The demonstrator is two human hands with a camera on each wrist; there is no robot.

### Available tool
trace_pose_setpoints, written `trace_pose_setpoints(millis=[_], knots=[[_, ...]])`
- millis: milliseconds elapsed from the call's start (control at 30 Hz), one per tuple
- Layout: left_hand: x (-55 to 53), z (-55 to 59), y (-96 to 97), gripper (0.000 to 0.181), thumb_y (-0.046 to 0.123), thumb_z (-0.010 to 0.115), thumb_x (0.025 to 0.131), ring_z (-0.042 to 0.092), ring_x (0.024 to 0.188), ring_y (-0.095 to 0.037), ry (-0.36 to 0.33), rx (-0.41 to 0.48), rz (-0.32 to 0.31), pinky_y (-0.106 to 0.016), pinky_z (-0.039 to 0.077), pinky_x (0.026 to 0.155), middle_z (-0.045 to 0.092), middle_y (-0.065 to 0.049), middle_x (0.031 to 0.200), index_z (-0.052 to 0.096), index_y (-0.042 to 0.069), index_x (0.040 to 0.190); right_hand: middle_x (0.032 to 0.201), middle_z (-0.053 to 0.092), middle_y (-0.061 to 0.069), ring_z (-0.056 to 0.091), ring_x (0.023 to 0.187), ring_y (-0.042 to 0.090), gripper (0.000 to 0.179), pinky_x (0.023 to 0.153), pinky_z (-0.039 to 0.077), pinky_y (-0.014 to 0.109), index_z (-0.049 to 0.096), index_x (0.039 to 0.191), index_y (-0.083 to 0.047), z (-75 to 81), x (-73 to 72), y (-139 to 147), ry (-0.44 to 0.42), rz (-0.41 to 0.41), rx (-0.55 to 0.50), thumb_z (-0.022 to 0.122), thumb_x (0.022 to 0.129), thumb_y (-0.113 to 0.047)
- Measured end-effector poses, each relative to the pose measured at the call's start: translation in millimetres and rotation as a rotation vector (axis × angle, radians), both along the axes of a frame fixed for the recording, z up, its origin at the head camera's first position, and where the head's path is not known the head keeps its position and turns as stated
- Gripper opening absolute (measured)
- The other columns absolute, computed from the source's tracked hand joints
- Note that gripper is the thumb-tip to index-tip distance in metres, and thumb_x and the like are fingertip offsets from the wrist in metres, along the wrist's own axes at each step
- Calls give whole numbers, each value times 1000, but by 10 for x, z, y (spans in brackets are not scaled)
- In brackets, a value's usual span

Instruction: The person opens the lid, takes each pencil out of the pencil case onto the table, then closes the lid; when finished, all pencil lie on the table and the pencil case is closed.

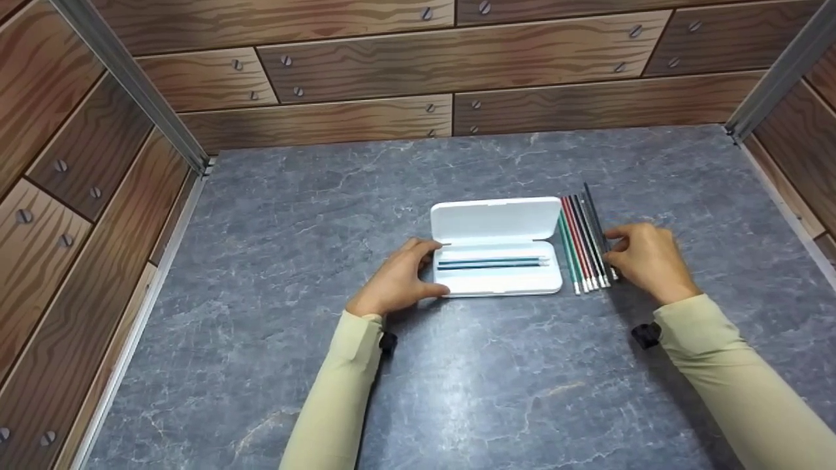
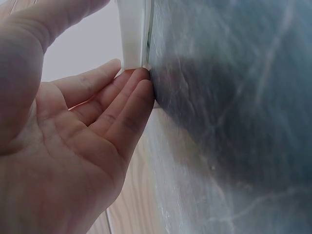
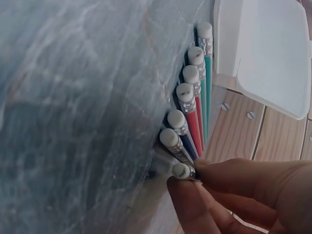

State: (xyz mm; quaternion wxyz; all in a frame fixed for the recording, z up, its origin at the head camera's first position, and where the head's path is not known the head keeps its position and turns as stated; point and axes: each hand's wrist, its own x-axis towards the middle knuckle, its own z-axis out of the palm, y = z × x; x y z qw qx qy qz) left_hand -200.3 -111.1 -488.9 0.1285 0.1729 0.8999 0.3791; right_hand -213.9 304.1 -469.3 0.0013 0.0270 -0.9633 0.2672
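A white pencil case (image 1: 506, 283) lies with its lid raised at the back. Two pencils, a blue-green one (image 1: 480, 261) and a darker one, lie lengthwise inside it. My left hand (image 1: 400, 279) holds the case by its left end, thumb at the front corner and fingers at the back. Right of the case my right hand (image 1: 648, 256) pinches a black pencil (image 1: 593, 207) between thumb and fingers. Its white eraser (image 3: 181, 171) pokes out of the pinch in the right wrist view. This pencil leans beside a row of green, red and dark pencils (image 1: 577, 243).
The row of pencils lies close along the case's right end, erasers toward me. Beneath everything is a grey marbled tabletop (image 1: 496, 385). Wood-patterned panels (image 1: 366, 72) stand along the back and both sides, with metal posts (image 1: 140, 85) at the corners.
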Motion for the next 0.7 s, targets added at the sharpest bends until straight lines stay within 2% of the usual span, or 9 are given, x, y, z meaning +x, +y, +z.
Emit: trace_pose_setpoints(millis=[200,533,700], knots=[[3,-2,6,81,26,93,95,62,138,-31,10,4,1,-48,54,120,62,-14,152,54,6,163,110,82,31,75,106,56,41,95,57,69,77,130,10,-19,-17,22,-25,18,14,80,93,-7],[-3,-6,-1,81,27,92,96,62,139,-32,8,5,-2,-49,54,120,62,-14,152,54,7,164,111,82,30,75,109,57,38,98,56,71,79,128,9,-27,5,22,-37,23,23,81,94,-9],[-9,-6,1,81,27,92,96,62,138,-32,1,5,-4,-49,54,119,62,-14,150,53,6,164,120,80,32,72,116,58,37,101,55,72,79,129,9,-17,25,13,-60,20,25,78,96,-9]])
